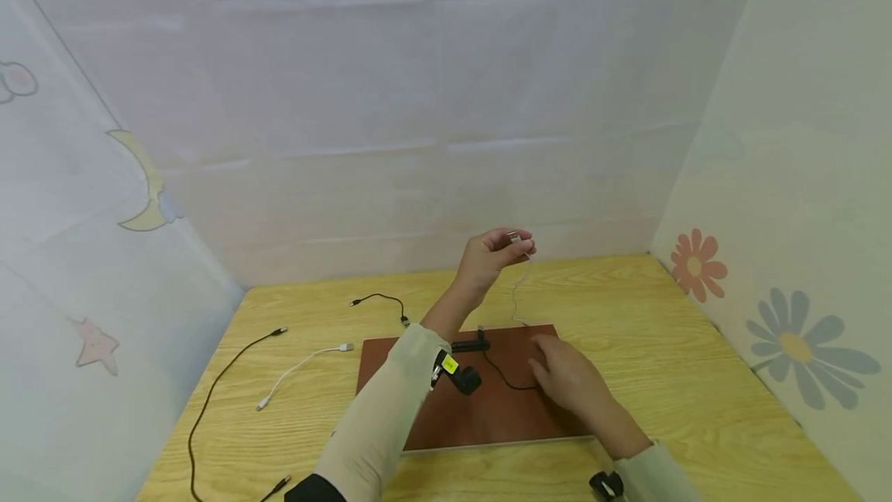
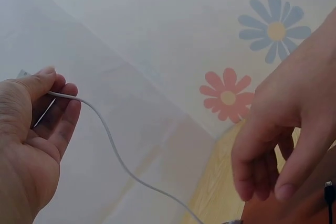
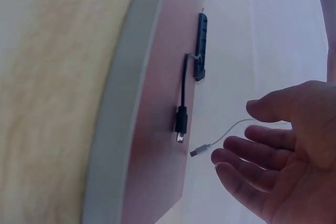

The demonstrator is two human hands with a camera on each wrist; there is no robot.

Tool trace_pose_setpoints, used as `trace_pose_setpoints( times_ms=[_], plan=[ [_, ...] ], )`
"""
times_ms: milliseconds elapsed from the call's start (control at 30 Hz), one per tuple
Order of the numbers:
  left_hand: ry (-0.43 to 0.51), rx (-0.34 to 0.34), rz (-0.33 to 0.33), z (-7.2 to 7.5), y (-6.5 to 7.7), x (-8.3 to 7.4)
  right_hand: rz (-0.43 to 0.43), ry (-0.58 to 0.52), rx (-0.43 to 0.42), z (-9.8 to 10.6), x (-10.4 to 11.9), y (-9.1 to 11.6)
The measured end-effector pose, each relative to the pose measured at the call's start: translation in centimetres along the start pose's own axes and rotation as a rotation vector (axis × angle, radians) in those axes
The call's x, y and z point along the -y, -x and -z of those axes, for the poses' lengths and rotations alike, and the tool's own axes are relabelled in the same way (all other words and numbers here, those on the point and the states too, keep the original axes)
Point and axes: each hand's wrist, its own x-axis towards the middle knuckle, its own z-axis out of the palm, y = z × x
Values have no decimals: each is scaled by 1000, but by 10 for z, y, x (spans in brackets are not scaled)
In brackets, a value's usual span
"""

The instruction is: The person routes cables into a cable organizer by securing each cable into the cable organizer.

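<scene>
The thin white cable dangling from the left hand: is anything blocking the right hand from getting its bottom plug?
Nothing visible stands between the bare right hand and the white cable's bottom plug. The black cable lies to one side on the flat reddish-brown board.

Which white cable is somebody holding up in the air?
The white cable pinched in the left hand, its cord hanging down. The other white one lies on the table, left of the brown board, with no hand on it.
</scene>
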Motion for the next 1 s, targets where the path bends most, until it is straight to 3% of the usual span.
trace_pose_setpoints(
  times_ms=[267, 533, 733, 1000],
  plan=[
    [3, -5, -59, -4, 3, -13, -54, -103, -55, 0, 2, -18],
    [52, 47, -83, -17, 9, -28, -78, -205, -51, 1, 6, -24],
    [55, 49, -77, -23, 11, -36, -52, -270, -121, 1, 10, -23],
    [57, 67, -75, -21, 14, -38, -35, -300, -150, 1, 18, -21]
  ],
)
